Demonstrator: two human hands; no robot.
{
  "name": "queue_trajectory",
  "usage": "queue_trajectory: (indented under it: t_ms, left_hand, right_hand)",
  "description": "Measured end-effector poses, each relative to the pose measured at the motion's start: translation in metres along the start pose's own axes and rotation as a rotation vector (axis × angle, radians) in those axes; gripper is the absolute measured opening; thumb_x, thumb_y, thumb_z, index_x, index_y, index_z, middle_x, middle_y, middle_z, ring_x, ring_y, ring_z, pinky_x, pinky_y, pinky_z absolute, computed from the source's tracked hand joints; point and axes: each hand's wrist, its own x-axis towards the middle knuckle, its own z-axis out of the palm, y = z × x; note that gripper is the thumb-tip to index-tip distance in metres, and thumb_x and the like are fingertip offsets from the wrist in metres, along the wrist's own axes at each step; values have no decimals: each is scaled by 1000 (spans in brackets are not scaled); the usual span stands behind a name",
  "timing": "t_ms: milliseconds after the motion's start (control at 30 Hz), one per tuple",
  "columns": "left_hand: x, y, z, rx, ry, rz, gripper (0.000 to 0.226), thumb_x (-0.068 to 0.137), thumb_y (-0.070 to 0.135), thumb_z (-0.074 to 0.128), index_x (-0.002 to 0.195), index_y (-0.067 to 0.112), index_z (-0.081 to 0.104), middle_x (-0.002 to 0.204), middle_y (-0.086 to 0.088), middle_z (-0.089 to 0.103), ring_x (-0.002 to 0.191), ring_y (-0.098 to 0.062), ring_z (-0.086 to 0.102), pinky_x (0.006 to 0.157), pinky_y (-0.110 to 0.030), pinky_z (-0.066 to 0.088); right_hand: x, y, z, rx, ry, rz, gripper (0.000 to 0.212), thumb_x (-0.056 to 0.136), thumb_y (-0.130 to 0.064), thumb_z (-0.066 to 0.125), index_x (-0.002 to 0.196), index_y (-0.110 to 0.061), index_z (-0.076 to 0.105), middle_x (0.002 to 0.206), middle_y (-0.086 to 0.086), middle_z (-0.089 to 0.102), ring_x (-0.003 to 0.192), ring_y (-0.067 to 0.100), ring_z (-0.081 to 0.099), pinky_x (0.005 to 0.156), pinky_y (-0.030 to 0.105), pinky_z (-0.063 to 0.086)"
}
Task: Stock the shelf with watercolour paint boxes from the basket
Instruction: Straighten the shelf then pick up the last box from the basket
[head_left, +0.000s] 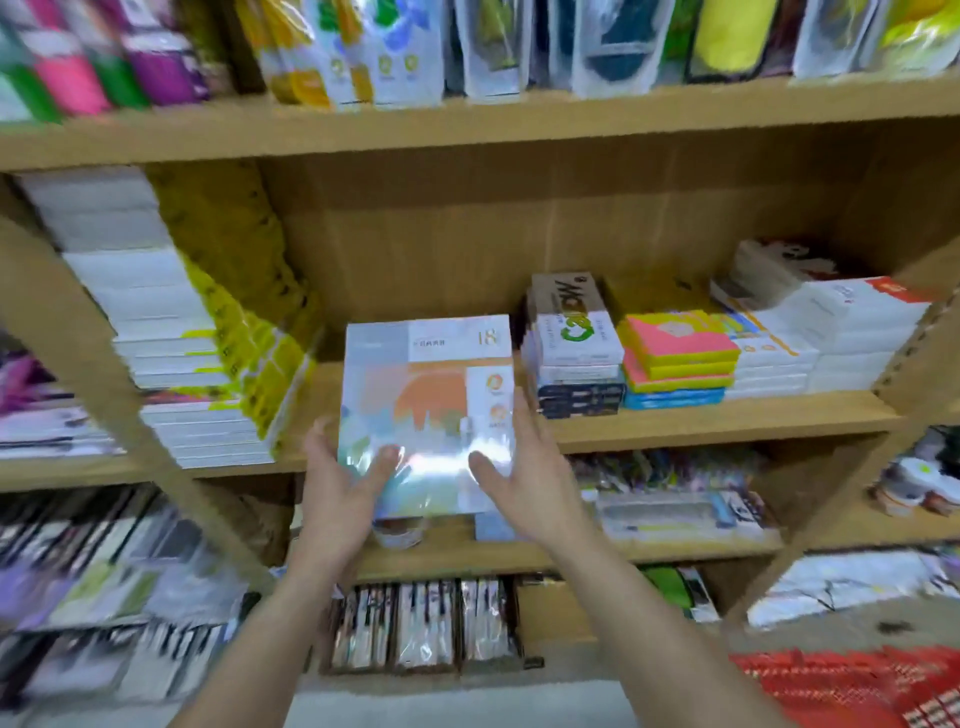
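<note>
A watercolour paint box (426, 395), pale and glossy with an orange shape and the number 18, lies flat with its far end over the middle wooden shelf (717, 423) and its near end jutting past the front edge. My left hand (340, 480) holds its near left corner, thumb on top. My right hand (519, 467) holds its near right edge, fingers along the side. A red basket (852, 686) shows at the bottom right on the floor.
A leaning stack of white and yellow boxes (197, 338) fills the shelf's left part. Stacked small boxes (576, 353) and pink, yellow and blue packs (675, 358) stand to the right of the paint box. Shelves above and below hold more goods.
</note>
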Motion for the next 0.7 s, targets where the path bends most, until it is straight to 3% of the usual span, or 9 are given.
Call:
queue_trajectory:
  t_ms: [33,100,167,233,367,500,700]
  left_hand:
    - [13,-5,-5,75,-38,44,75,81,32,85,138,17,39,133,-7,61,121,-28,62,105,-52,49]
    - [40,-13,-12,274,-160,117,101,71,49,87,150,17,33,140,-9,57,130,-31,55,108,-54,45]
    - [66,-20,-14,554,-269,110,131,58,80,68,161,17,16,153,-13,46,140,-38,42,113,-55,36]
    - [93,-31,-13,789,-344,88,144,49,94,51,163,18,6,161,-14,35,145,-41,33,115,-55,30]
    - [135,-56,-11,944,-394,189,132,57,99,41,162,24,13,167,-6,30,146,-37,26,114,-53,25]
    - [154,-59,-6,981,-429,157,122,64,98,36,162,31,7,172,-3,13,152,-36,12,119,-53,19]
    - [157,-25,2,984,-474,42,95,89,72,52,163,33,7,173,-5,-3,156,-41,-2,123,-54,17]
  right_hand:
    - [17,-7,10,-37,-18,4,88,103,-47,53,167,-22,-1,165,8,33,138,33,49,95,42,51]
    - [51,-14,29,-117,-41,0,76,107,-39,49,167,-17,8,159,14,42,141,37,46,106,44,43]
    - [79,-14,45,-222,-49,43,67,108,-36,45,166,-17,19,153,17,50,138,40,46,113,46,36]
    - [101,-9,61,-309,-50,104,62,108,-37,41,165,-20,25,147,19,56,131,42,47,109,46,36]
    - [129,3,86,-407,-17,172,53,108,-36,35,160,-25,38,147,15,59,124,40,48,106,43,37]
    - [149,4,92,-407,-13,195,52,108,-35,34,159,-28,40,155,10,52,128,38,45,108,44,37]
    - [163,-10,78,-359,-159,256,59,105,-43,39,161,-24,35,162,13,43,144,38,34,118,46,33]
